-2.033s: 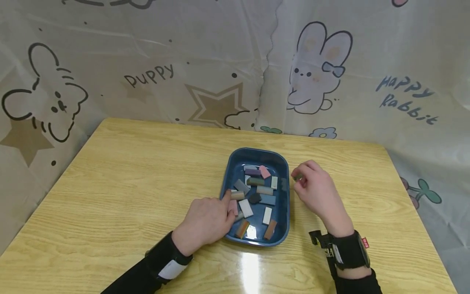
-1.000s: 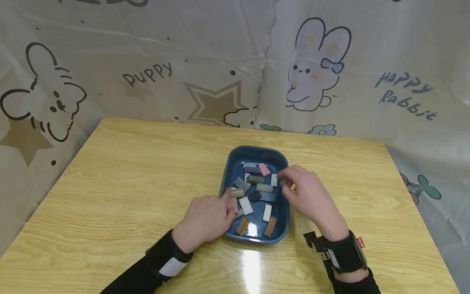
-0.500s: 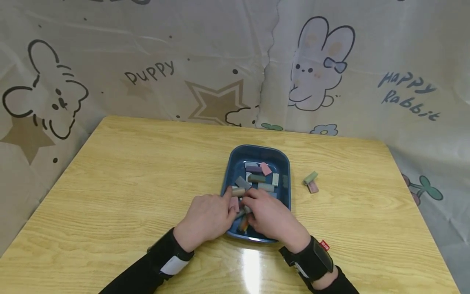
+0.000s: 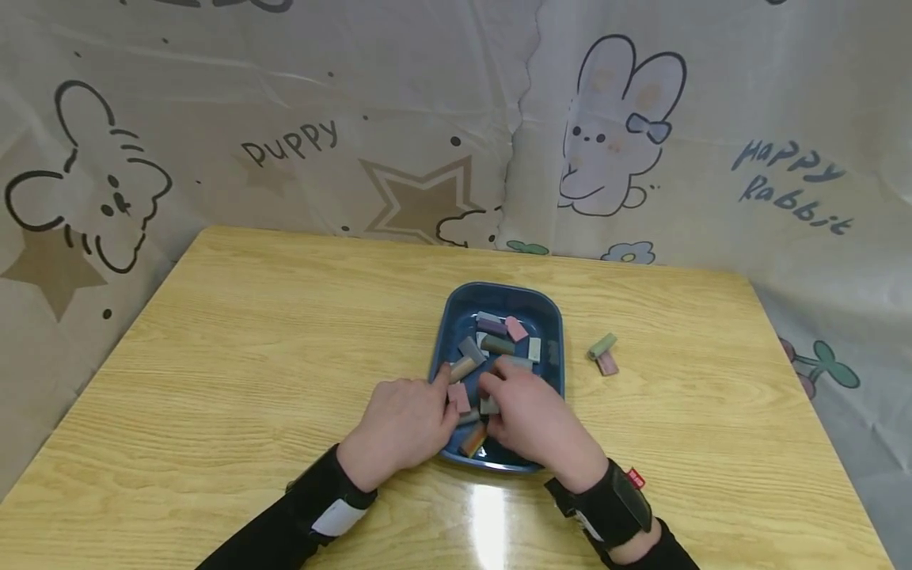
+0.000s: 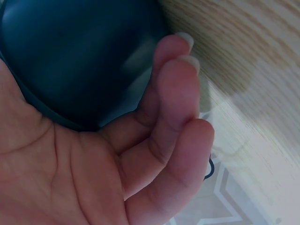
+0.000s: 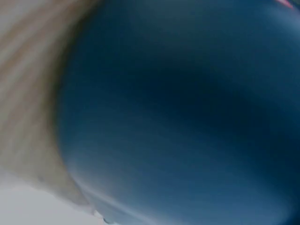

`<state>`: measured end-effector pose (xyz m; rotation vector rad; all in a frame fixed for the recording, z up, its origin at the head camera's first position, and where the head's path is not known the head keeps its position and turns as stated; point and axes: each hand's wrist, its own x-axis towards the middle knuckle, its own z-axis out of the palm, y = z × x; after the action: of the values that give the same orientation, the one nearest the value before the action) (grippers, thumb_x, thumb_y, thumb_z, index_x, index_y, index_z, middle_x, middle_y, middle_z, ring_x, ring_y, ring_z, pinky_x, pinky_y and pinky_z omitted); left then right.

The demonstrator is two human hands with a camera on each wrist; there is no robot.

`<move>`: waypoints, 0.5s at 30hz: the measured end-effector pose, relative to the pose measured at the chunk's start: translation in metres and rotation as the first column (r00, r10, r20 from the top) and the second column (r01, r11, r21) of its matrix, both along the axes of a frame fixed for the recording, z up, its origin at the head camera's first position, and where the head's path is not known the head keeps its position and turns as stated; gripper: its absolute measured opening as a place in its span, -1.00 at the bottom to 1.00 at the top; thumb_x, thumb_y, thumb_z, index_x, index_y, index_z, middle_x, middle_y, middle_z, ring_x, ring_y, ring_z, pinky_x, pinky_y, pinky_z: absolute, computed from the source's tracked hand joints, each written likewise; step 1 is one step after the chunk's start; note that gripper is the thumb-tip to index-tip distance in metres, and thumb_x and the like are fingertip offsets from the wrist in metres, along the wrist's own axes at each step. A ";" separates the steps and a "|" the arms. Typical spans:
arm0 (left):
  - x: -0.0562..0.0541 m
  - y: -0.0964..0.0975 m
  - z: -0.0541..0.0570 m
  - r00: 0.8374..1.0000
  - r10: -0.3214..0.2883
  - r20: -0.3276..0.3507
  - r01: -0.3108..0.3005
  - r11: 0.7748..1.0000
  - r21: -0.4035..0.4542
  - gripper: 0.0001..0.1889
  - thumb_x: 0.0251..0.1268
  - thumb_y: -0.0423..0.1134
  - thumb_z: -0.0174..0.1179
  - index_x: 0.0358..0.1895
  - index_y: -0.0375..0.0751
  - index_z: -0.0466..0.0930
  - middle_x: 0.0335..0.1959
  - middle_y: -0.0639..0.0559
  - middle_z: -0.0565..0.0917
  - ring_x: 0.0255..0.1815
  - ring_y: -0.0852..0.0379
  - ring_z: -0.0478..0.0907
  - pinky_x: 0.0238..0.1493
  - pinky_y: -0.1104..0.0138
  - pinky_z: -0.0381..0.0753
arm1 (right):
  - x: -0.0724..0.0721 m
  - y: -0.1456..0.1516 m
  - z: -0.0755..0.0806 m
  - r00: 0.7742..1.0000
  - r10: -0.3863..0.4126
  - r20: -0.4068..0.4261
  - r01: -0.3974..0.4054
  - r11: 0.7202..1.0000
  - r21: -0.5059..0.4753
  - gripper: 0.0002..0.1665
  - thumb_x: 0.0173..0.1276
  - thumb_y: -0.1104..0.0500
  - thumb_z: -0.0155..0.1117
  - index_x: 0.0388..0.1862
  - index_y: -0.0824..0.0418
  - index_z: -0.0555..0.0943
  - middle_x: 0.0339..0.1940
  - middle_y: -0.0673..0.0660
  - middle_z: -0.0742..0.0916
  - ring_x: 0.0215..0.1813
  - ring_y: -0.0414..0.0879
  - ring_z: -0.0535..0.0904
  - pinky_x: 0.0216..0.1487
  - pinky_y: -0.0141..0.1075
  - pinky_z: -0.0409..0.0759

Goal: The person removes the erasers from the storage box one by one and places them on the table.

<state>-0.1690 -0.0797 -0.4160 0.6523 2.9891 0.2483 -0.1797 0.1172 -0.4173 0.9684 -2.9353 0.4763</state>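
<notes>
A dark blue rectangular tray (image 4: pixel 499 289) lies on the table, holding several small blocks in muted colours. At its left side my left hand (image 4: pixel 399 427) grips the wall, with index finger and thumb inside and the other fingers curled along the outside in the left wrist view. A pink block (image 4: pixel 459 398) and a beige block (image 4: pixel 465 366) lie beside those fingertips. My right hand (image 4: pixel 534 412) reaches into the tray with bent fingers. A pale grey block (image 4: pixel 489 405) shows between its thumb and fingertips; I cannot tell whether they pinch it. This hand hides several blocks.
Right of the tray, a green block (image 4: pixel 602 345) leans on a dusky pink block (image 4: pixel 608 364) on the wooden table (image 4: pixel 285 340). A purple block (image 4: pixel 492 326) and a bright pink block (image 4: pixel 516 328) lie at the tray's far end. A printed cloth (image 4: pixel 427 103) hangs behind the table.
My right hand has let go of the green block on the table and moved left into the tray. There the beige, pink and pale blocks have shifted slightly. My left hand stays put.
</notes>
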 end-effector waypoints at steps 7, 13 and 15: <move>0.000 0.000 0.000 1.000 -0.001 -0.004 0.001 1.000 -0.003 -0.44 0.38 0.01 0.01 0.27 -0.35 0.48 -0.74 0.08 0.41 -0.73 0.18 0.33 -0.76 0.30 0.25 | -0.015 0.050 0.032 0.947 -0.321 0.026 0.322 0.941 -0.103 -0.70 0.10 0.17 0.41 -0.19 0.17 0.57 -0.05 0.15 0.57 -0.23 -0.02 0.51 -0.32 -0.20 0.51; 0.000 -0.001 0.001 1.000 -0.003 -0.004 0.003 1.000 -0.002 -0.44 0.38 0.01 0.01 0.27 -0.35 0.48 -0.77 0.10 0.36 -0.74 0.18 0.31 -0.76 0.30 0.25 | -0.033 0.118 0.026 0.841 -0.531 0.102 0.538 0.841 -0.057 -0.63 0.16 0.11 0.34 -0.14 0.32 0.55 -0.17 0.29 0.58 -0.30 0.09 0.48 -0.34 -0.12 0.43; 0.000 0.000 0.001 1.000 -0.005 -0.007 0.005 1.000 -0.001 -0.44 0.38 0.00 0.01 0.26 -0.35 0.48 -0.76 0.09 0.37 -0.73 0.18 0.32 -0.76 0.30 0.25 | -0.037 0.135 0.020 0.817 -0.556 0.154 0.563 0.827 0.004 -0.61 0.20 0.09 0.31 -0.11 0.36 0.56 -0.19 0.33 0.60 -0.29 0.12 0.48 -0.32 -0.09 0.42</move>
<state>-0.1687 -0.0802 -0.4149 0.6617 2.9939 0.2445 -0.2163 0.2517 -0.3977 0.0253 -3.1099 0.5874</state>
